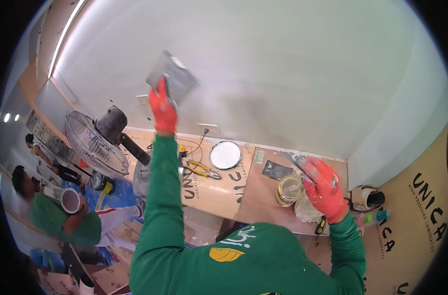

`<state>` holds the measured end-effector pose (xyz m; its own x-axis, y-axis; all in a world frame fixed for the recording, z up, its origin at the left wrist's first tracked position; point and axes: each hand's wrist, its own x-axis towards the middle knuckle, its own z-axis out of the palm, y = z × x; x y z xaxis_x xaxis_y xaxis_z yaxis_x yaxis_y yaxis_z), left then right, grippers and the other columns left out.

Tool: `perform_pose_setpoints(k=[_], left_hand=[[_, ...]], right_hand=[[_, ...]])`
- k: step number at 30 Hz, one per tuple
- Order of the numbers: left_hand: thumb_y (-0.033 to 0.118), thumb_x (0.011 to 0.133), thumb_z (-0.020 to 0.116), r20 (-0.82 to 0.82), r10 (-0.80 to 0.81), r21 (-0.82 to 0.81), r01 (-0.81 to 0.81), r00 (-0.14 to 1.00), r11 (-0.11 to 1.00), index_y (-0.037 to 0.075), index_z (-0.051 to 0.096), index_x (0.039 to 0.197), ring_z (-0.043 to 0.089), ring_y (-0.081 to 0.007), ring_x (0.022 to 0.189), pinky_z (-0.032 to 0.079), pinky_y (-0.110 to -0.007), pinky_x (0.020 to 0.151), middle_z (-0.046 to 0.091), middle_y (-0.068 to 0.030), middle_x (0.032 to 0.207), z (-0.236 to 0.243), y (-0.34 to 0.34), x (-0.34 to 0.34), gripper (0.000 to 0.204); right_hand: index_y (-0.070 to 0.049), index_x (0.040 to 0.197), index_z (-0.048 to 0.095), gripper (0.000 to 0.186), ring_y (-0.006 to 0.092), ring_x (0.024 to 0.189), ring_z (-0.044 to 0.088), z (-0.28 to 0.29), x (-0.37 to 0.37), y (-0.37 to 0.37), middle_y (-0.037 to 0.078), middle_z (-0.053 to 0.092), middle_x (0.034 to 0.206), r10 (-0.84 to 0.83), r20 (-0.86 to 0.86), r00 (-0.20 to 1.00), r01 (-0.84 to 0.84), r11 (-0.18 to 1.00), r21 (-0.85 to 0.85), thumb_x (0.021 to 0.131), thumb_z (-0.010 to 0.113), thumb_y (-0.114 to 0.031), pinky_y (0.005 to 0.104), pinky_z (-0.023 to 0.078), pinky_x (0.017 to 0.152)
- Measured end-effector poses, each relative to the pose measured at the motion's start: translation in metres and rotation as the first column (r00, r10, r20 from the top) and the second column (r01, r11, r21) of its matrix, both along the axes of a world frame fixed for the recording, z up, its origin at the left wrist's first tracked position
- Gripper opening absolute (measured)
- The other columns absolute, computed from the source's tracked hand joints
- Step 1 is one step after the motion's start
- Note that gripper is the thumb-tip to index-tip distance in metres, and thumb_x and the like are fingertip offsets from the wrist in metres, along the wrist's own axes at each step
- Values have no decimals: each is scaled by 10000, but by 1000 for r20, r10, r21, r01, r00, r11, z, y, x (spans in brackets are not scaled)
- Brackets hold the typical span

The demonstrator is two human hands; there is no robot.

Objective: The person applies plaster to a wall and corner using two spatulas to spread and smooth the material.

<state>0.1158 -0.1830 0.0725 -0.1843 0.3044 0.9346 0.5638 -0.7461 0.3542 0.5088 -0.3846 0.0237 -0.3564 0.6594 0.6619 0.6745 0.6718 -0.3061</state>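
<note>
My left hand (163, 107), in a red-orange glove, is closed on a flat grey metal trowel (180, 81) raised in front of the pale wall; its blade is blurred by motion, and I cannot tell whether it touches the wall. My right hand (326, 189), gloved the same way, is closed around a grey-smeared tool (302, 161) whose full shape the fingers hide. Just left of that hand stands an open can (289, 191) with whitish paste inside. A white crumpled cloth (306, 211) lies under the right hand.
On the worktop are a round white lid (225, 155), yellow-handled pliers (202, 169) and a dark flat pad (277, 170). A fan (98, 140) stands left. A plug fills a wall socket (208, 129). Beyond the fan, a co-worker (61, 216) holds a bucket (71, 200).
</note>
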Motion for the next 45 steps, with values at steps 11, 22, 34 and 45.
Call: perform_pose_setpoints(k=[11, 22, 34, 45], left_hand=[[319, 951, 517, -33, 467, -369, -445, 884, 816, 9, 604, 1110, 640, -356, 918, 495, -421, 807, 673, -193, 969, 61, 179, -138, 360], [315, 945, 512, -137, 613, -261, -625, 778, 736, -32, 592, 1167, 629, -368, 976, 493, -408, 847, 652, -204, 1048, 44, 171, -136, 420], [296, 925, 557, -154, 476, -165, -497, 866, 852, 4, 614, 1076, 636, -344, 849, 497, -407, 769, 647, -166, 960, 51, 172, -49, 334], [288, 914, 543, -256, 403, -157, -449, 879, 880, -21, 576, 1201, 625, -323, 811, 501, -411, 747, 605, -155, 927, 60, 119, 150, 424]], right_hand=[[-31, 1237, 593, 351, 373, 923, 630, -24, -50, 18, 197, 641, 1093, -45, -233, 972, 26, 996, -84, 888, 609, -52, 388, 526, 777], [-26, 1225, 595, 354, 323, 858, 639, -35, -82, 53, 181, 648, 1060, 9, -320, 947, -44, 994, -100, 873, 585, 9, 363, 524, 737], [-31, 1249, 585, 366, 310, 807, 639, -49, -56, 76, 183, 651, 1062, 23, -392, 920, -120, 967, -224, 883, 594, -15, 357, 517, 711], [-12, 1244, 581, 362, 297, 806, 635, -73, -1, 69, 180, 653, 1021, 20, -489, 872, -184, 939, -290, 883, 606, -34, 352, 512, 723]])
